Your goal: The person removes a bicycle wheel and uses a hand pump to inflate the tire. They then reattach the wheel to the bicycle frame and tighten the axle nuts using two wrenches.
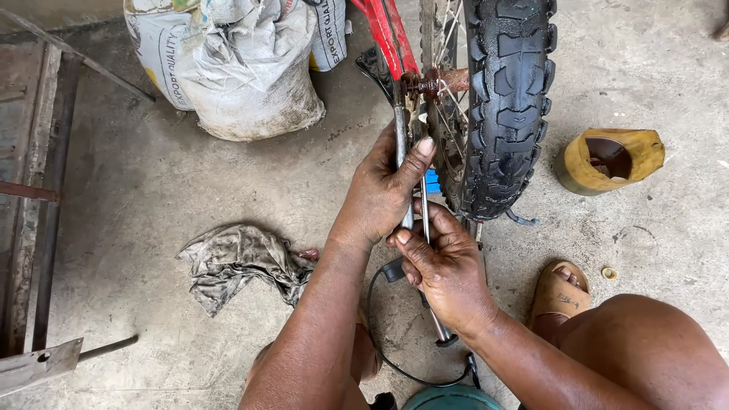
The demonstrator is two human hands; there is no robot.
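Since both hands sit on the thin metal rod point(414, 205) beside the knobby tire point(507, 99), left hand point(383, 193) fingers wrapped, right hand point(444, 262) pinching lower, it looks stiff, light, probably greasy; grip mid-shaft.

Dirty rag point(239, 262) — sack point(235, 64); yellow tin point(607, 158)

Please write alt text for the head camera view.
Both hands, left hand above right hand, clasp a thin metal rod beside a knobby bicycle tyre on a concrete floor; a dirty rag lies left.
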